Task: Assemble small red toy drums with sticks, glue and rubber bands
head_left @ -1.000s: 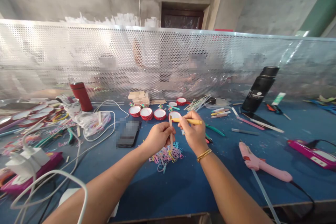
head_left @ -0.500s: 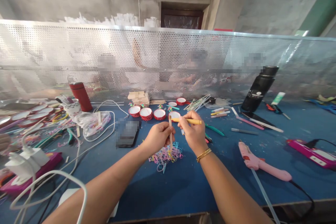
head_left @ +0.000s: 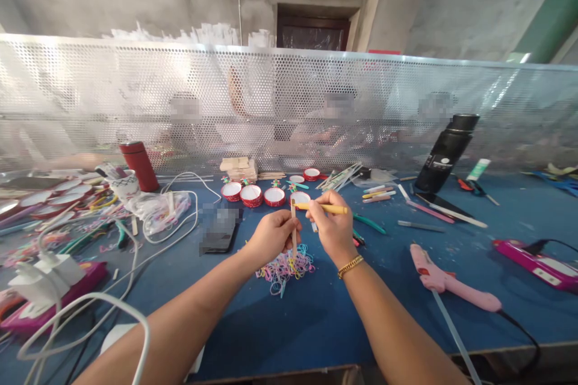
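My left hand (head_left: pixel 270 236) is closed around a thin wooden stick (head_left: pixel 294 234) held upright over a heap of small coloured rubber bands (head_left: pixel 283 267). My right hand (head_left: pixel 330 224) pinches a yellow stick (head_left: pixel 332 209) held level, its left tip meeting the top of the wooden stick. Both hands are close together above the blue table (head_left: pixel 289 319). A gold bracelet sits on my right wrist.
Red-rimmed little drums (head_left: pixel 251 194) stand in a row behind my hands, a dark phone (head_left: pixel 220 227) to the left. A pink glue gun (head_left: pixel 445 281) lies at right, a black flask (head_left: pixel 446 153) behind it, a red flask (head_left: pixel 139 165) and white cables at left. People sit beyond the perforated screen (head_left: pixel 289 108).
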Demonstrator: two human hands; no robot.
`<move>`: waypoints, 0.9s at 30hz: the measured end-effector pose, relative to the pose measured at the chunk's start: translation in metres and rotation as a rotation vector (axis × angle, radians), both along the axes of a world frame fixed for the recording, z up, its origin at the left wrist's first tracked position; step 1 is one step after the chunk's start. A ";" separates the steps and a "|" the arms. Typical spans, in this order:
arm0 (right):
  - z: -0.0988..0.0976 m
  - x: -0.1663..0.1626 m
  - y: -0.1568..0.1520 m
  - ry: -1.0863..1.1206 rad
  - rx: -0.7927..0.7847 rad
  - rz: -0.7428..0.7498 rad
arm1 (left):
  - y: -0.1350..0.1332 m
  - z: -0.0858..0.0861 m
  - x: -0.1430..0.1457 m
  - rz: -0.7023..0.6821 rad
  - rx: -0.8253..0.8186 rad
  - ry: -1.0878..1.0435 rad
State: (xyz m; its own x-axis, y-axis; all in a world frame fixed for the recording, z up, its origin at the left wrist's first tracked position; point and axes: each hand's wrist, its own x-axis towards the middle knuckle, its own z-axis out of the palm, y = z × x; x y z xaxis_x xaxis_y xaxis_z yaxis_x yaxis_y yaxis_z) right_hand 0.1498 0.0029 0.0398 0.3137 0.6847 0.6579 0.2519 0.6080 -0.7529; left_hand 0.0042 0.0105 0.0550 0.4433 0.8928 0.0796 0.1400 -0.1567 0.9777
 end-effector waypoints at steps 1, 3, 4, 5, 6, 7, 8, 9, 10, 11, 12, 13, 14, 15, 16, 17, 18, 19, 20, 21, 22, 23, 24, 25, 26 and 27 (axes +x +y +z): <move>0.000 0.000 0.000 -0.009 0.002 -0.001 | 0.000 0.000 0.000 0.001 0.000 0.002; 0.001 0.000 0.000 -0.026 0.005 -0.008 | 0.000 0.000 0.000 0.004 -0.002 0.000; 0.001 0.000 -0.001 -0.030 0.004 -0.015 | 0.000 0.000 0.000 0.003 -0.004 -0.004; 0.001 0.001 0.000 -0.031 0.003 -0.025 | 0.001 0.000 -0.001 0.001 -0.008 -0.008; 0.001 0.001 0.000 -0.031 -0.001 -0.035 | 0.001 0.000 -0.001 0.000 -0.011 -0.011; 0.001 0.002 0.000 -0.031 -0.005 -0.043 | 0.001 0.000 -0.001 0.001 -0.013 -0.012; 0.001 0.002 0.000 -0.029 -0.009 -0.050 | 0.001 0.000 -0.001 0.004 -0.015 -0.012; 0.000 0.003 0.000 -0.024 -0.012 -0.052 | 0.002 0.000 -0.002 0.008 -0.014 -0.010; 0.000 0.003 0.000 -0.016 -0.015 -0.049 | 0.002 0.000 -0.002 0.012 -0.012 -0.007; 0.000 0.004 0.000 -0.005 -0.017 -0.043 | 0.002 0.000 -0.002 0.015 -0.009 -0.004; 0.000 0.004 0.000 0.007 -0.018 -0.034 | 0.002 0.000 -0.002 0.014 -0.007 -0.002; 0.001 0.003 0.000 0.019 -0.018 -0.024 | 0.002 0.000 -0.002 0.009 -0.005 -0.002; 0.001 0.003 0.000 0.026 -0.018 -0.013 | 0.002 -0.001 -0.002 0.003 -0.003 -0.004; 0.001 0.002 -0.001 0.029 -0.018 -0.002 | 0.002 -0.001 -0.001 -0.003 0.000 -0.007; 0.002 0.001 -0.001 0.028 -0.017 0.005 | 0.001 -0.001 -0.001 -0.007 0.002 -0.009; 0.002 0.000 -0.002 0.022 -0.016 0.011 | 0.001 -0.001 -0.001 -0.007 0.003 -0.009; 0.003 0.000 -0.002 0.013 -0.015 0.013 | 0.001 -0.001 -0.001 -0.004 0.001 -0.008; 0.003 -0.001 -0.002 0.002 -0.014 0.011 | 0.001 -0.001 -0.001 -0.001 -0.003 -0.006; 0.003 -0.001 -0.003 -0.010 -0.012 0.005 | 0.001 -0.001 -0.001 0.001 -0.007 -0.004; 0.003 0.000 -0.002 -0.019 -0.012 -0.004 | 0.001 -0.001 -0.001 0.002 -0.010 -0.004; 0.003 0.000 -0.002 -0.026 -0.011 -0.016 | 0.001 0.000 -0.001 0.001 -0.012 -0.005; 0.003 0.001 -0.001 -0.032 -0.011 -0.031 | 0.001 0.000 -0.001 0.002 -0.012 -0.006; 0.002 0.002 -0.001 -0.035 -0.012 -0.044 | 0.002 0.001 -0.002 0.004 -0.013 -0.004; 0.002 0.003 0.000 -0.034 -0.015 -0.056 | 0.002 0.001 -0.002 0.008 -0.015 -0.003; 0.001 0.004 0.000 -0.029 -0.017 -0.063 | 0.002 0.001 -0.002 0.012 -0.017 -0.003; 0.001 0.005 0.001 -0.021 -0.020 -0.064 | 0.003 0.001 -0.002 0.015 -0.018 -0.004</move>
State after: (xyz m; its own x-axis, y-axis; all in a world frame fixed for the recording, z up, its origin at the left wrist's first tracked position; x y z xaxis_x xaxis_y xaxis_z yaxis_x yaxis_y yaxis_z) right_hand 0.1549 0.0040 0.0409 0.3436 0.6770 0.6509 0.3054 0.5748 -0.7591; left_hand 0.0021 0.0131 0.0557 0.4297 0.9006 0.0654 0.1384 -0.1373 0.9808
